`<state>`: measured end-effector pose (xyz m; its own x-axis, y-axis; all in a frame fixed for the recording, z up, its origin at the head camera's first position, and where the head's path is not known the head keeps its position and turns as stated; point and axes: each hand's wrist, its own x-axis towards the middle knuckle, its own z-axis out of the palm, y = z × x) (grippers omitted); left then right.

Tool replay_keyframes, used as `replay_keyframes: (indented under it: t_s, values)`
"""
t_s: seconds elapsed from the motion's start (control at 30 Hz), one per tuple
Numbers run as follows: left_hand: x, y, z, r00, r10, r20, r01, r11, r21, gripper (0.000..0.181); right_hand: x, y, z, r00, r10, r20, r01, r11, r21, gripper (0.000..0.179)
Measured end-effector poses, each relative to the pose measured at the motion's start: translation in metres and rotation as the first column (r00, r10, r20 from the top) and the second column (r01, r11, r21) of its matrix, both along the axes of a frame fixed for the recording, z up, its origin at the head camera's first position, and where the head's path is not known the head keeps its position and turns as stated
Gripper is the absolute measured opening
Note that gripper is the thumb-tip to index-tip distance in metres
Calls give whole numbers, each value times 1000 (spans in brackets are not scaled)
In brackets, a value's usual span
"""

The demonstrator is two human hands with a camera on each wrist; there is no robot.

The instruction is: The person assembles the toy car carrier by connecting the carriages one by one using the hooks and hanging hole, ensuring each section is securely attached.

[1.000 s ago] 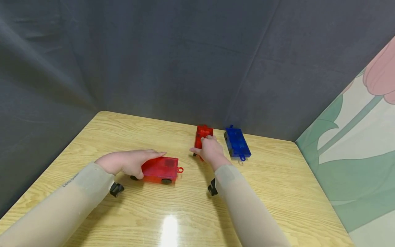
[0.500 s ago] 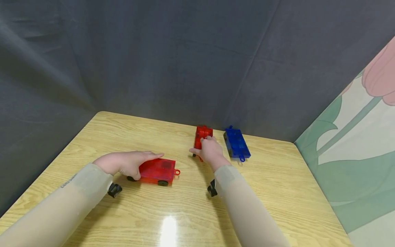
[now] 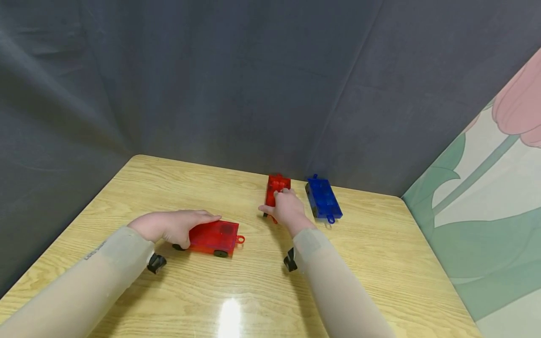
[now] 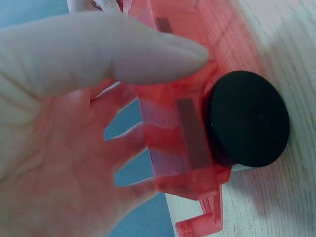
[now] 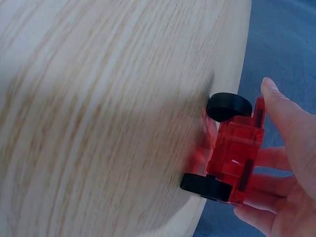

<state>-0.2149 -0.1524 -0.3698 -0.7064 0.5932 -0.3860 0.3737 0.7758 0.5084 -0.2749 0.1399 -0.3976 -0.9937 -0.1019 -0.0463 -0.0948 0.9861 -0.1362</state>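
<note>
Grasping the near red cart at the left with the left hand, and doing so by its left end: setting the thumb along the near side and reaching the fingers over the far side, showing dimly through the clear red body in the left wrist view. Resting the wheels on the table, likely so as to be rolling or steadying rather than carrying. Gripping well back from the ring, seemingly for having that right end uncovered and facing the middle.

Farther right and farther off, straddling the far red cart with the right hand from above: poking the thumb out at the left and curling the fingers round the right side, apparently grasping lightly, though not showing how firmly. Standing this one lengthwise from near to far, perhaps suiting a straight forward reach.

Just to the right, resting the blue cart untouched by the far edge, pointing its ring toward the near side, probably lying clear of both hands. Backing everything with dark cloth, and closing off the right with floral cloth, perhaps for screening the surroundings.
</note>
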Motion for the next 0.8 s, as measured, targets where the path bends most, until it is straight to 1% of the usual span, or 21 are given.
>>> replay_keyframes:
  t_s: [0.1,0.17,0.27,0.33,0.4,0.47,0.5,0.67,0.73,0.8]
  values:
    - [2,0,1,998,-30,-54,28,999,-37,99,0,-1,0,1000,4,0,-4,1000,3,81]
    - [4,1,2,993,-56,-100,53,998,-27,102,-1,-1,0,1000,12,-3,-12,1000,4,81]
    - [9,6,0,979,-87,-186,96,995,40,106,-2,0,2,1000,24,-13,-24,1000,12,80]
    - [11,12,-5,968,-83,-239,110,989,104,105,-2,1,5,999,37,-18,-37,999,18,70]
    - [13,17,-12,959,-66,-277,111,982,150,102,-3,2,8,999,50,-21,-49,998,25,58]
    - [13,20,-19,957,-36,-289,94,977,189,99,-3,2,10,998,64,-18,-63,997,37,53]
    - [14,21,-21,958,-19,-285,81,975,209,98,-2,2,11,997,70,-16,-70,997,38,53]
    - [12,20,-33,966,45,-253,29,959,281,92,-1,2,10,997,73,-4,-72,997,26,67]
    - [12,19,-37,968,59,-242,16,955,296,89,-1,3,9,996,91,-8,-91,995,32,64]
    - [11,17,-41,970,73,-234,3,951,308,86,-1,5,8,994,112,-12,-111,993,32,57]
